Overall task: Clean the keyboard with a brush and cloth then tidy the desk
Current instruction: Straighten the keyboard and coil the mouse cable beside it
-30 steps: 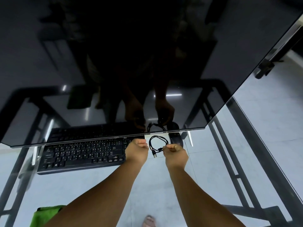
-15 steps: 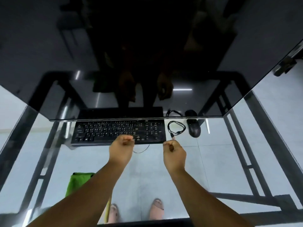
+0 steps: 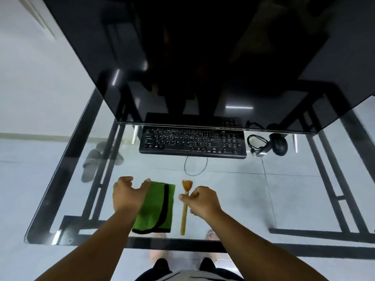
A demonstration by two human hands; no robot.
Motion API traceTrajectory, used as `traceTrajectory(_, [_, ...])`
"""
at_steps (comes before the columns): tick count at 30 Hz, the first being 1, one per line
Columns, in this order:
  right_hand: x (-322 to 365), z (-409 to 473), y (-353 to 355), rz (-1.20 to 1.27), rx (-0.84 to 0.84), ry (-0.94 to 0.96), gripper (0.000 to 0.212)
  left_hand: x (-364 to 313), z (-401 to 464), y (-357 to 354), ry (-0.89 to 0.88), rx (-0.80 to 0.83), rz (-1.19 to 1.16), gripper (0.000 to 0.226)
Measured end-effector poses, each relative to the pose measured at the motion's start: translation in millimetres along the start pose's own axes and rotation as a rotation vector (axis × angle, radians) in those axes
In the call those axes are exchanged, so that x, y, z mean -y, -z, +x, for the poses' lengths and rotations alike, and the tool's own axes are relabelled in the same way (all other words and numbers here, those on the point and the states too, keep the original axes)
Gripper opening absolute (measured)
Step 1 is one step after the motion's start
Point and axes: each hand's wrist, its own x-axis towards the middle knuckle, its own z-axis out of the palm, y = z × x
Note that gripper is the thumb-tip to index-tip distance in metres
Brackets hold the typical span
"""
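near the bench's front edge i hover my left hand [image 3: 127, 194], fingers spread, over the green cloth [image 3: 157, 207]; my right hand [image 3: 203, 200] curls loosely beside the brush [image 3: 185, 207], not gripping. the keyboard [image 3: 192, 145] waits at the far edge.

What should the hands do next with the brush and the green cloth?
Probably close the right hand around the brush and lift it toward the keyboard. The hand is curled right beside the wooden handle, and the brush lies flat on the glass desk. The left hand hovers open over the green cloth, likely to grab it too.
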Motion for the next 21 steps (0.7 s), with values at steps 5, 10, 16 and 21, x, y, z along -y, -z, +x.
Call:
traceTrajectory(5, [9,-7,-15,-0.046,-0.014,-0.052,0.033,18,-1,13,0.071,0.23,0.105,0.072])
traceTrajectory(10, [14,-12,-21,0.001,-0.09,-0.058,0.019,20,-2,18,0.011,0.434,0.21,0.026])
traceTrajectory(16, [15,-14,-24,0.159,-0.189,0.037,0.02,9,-1,19,-0.031,0.509,0.005,0.02])
traceTrajectory(21, [41,-14,-5,0.296,-0.29,0.136,0.018,-17,8,35,-0.09,0.551,-0.202,0.02])
